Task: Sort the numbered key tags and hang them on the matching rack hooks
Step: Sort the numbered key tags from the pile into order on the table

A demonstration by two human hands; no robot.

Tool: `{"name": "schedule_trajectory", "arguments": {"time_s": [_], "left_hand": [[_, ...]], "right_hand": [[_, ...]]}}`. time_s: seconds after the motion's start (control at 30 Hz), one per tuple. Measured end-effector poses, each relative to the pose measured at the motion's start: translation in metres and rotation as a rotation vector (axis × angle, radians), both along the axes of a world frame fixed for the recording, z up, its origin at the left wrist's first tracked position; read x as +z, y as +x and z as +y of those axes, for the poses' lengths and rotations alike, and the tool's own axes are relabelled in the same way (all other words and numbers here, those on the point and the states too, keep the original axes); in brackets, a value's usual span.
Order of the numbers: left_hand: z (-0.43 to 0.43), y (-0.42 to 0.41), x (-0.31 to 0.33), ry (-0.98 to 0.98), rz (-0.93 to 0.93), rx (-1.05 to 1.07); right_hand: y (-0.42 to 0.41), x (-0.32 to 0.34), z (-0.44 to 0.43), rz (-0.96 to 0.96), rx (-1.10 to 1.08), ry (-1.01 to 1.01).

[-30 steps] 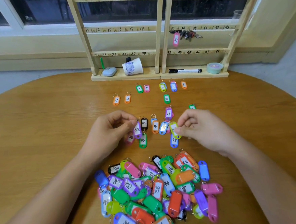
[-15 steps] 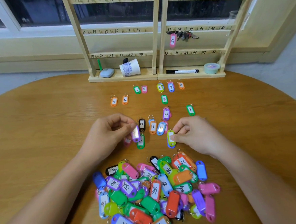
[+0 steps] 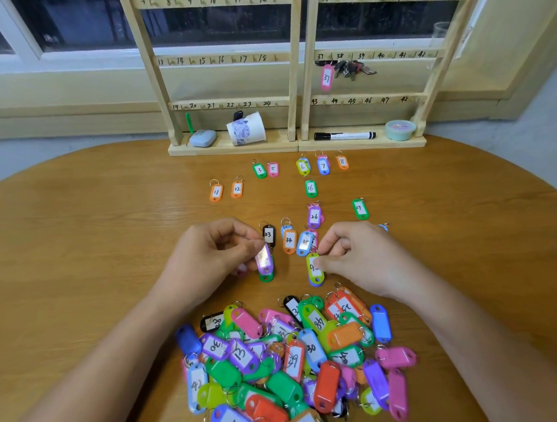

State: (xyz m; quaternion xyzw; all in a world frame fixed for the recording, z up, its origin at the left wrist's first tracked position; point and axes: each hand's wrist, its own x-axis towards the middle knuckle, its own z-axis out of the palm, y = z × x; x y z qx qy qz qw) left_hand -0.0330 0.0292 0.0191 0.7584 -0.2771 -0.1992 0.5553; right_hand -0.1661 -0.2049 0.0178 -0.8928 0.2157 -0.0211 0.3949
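Wooden table (image 3: 75,241), rounded edge.

Mid-table, left of centre: left hand (image 3: 214,255), fingers curled, thumb and forefinger pinching a purple tag (image 3: 263,261) by its upper end. The label glares and the number can't be read. The tag sits over a green tag (image 3: 267,277) lying on the wood.

Just right of it, flat and side by side: black tag 33 (image 3: 268,234), orange tag 34 (image 3: 289,241), a blue tag (image 3: 305,243).

Next right: yellow-green tag (image 3: 314,267), resting on another tag. Its label starts with 4, the rest hidden. Right hand (image 3: 359,258) pinches it at the ring end, other fingers curled in.

Near edge, centre: unsorted pile (image 3: 294,358) of mixed-colour tags.

Toward the far edge: laid-out tags, orange 11 (image 3: 216,192) leftmost, orange 8 (image 3: 342,162) rightmost.

Far edge: rack (image 3: 293,61). Pink tag 37 (image 3: 326,77) hangs in its right half.
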Motion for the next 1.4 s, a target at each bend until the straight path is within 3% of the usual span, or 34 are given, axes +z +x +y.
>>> {"name": "schedule_trajectory", "arguments": {"time_s": [0.2,0.33,0.6,0.73,0.97,1.4], "left_hand": [[-0.001,0.004,-0.002,-0.052,0.029,0.023],[-0.001,0.021,0.005,-0.049,0.006,0.126],[-0.002,0.08,0.02,0.096,-0.026,0.245],[-0.011,0.083,0.024,0.164,0.023,0.174],[-0.016,0.077,0.024,0.323,-0.061,0.057],[-0.01,0.074,0.016,0.404,-0.089,0.055]], "right_hand": [[-0.001,-0.001,-0.007,-0.286,-0.032,0.079],[0.0,-0.01,-0.008,-0.379,-0.047,0.12],[-0.003,-0.02,-0.012,-0.424,-0.069,0.091],[-0.002,-0.023,-0.01,-0.43,-0.06,0.119],[-0.003,-0.026,-0.009,-0.43,-0.042,0.119],[-0.005,-0.025,-0.013,-0.408,0.0,0.12]]}}
